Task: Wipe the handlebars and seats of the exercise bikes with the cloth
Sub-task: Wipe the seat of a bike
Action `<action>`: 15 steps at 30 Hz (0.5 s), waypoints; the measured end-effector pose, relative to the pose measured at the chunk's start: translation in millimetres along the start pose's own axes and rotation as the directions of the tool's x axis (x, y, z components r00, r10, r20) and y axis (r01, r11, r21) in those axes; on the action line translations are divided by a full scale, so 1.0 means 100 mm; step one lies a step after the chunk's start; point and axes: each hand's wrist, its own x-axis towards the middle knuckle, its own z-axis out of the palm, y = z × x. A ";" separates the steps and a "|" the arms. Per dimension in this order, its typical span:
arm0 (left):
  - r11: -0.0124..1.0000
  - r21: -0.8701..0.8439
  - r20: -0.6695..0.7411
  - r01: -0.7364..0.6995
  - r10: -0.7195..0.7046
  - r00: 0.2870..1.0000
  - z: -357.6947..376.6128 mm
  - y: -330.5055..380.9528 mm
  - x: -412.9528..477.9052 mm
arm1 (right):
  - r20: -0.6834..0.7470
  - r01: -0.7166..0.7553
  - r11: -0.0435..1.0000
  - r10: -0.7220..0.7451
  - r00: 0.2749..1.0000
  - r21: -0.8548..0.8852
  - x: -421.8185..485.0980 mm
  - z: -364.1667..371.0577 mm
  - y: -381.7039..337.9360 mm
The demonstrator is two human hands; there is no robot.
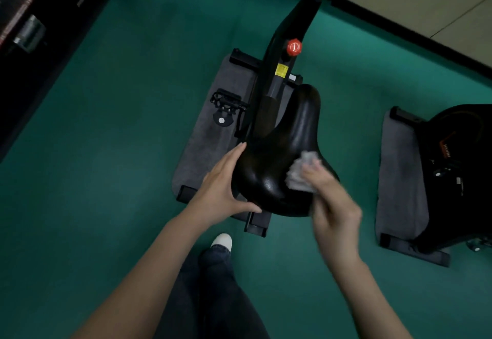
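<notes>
— Grip first: what has hold of what?
— My left hand (223, 181) lies nearly flat on the left rear edge of the seat (282, 152), fingers straight and thumb along the back rim, bracing it. My right hand (335, 205) has the crumpled cloth (303, 173) bunched under its fingers and pressed on the seat's right rear (blur hides how tightly they curl).
— How do you do this well?
— I'd use steady pressure and overlapping strokes from the wide back toward the nose, then do the side edges, while the left hand stops any swivel.
— What can't you see?
— The seat's underside. Farther off, past the red knob (294, 47), the handlebars are cut off by the top edge. The second bike (458, 173) on the right is half out of frame, and I can't see its seat.
</notes>
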 end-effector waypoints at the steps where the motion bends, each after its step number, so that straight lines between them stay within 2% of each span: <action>1: 1.000 0.002 -0.009 -0.009 0.009 1.000 0.00 0.00 0.00 | 0.021 -0.011 1.000 0.011 1.000 -0.024 -0.05 0.07 -0.07; 3: 1.000 0.002 -0.016 -0.021 0.021 1.000 -0.02 -0.01 0.01 | 0.027 -0.008 0.999 0.009 1.000 -0.044 -0.25 0.14 -0.16; 6: 0.999 -0.042 -0.010 -0.014 0.014 1.000 -0.04 0.04 0.00 | -0.021 -0.011 0.990 0.014 1.000 0.137 -0.44 0.06 -0.17; 8: 0.995 -0.100 -0.048 -0.013 0.009 0.999 -0.04 0.09 0.01 | -0.114 -0.105 0.966 0.134 0.984 0.235 -0.40 -0.04 -0.09; 11: 0.996 -0.079 -0.112 -0.042 0.033 0.993 -0.01 0.18 0.07 | -0.271 -0.282 0.908 0.369 0.889 0.311 -0.20 -0.16 0.20; 13: 0.997 -0.049 -0.132 -0.053 0.046 0.990 -0.02 0.21 0.08 | -0.267 -0.364 0.855 0.473 0.839 0.370 -0.02 -0.15 0.40; 15: 0.997 -0.036 -0.133 -0.065 0.060 0.989 -0.02 0.22 0.08 | -0.200 -0.445 0.774 0.574 0.794 0.451 0.05 -0.08 0.52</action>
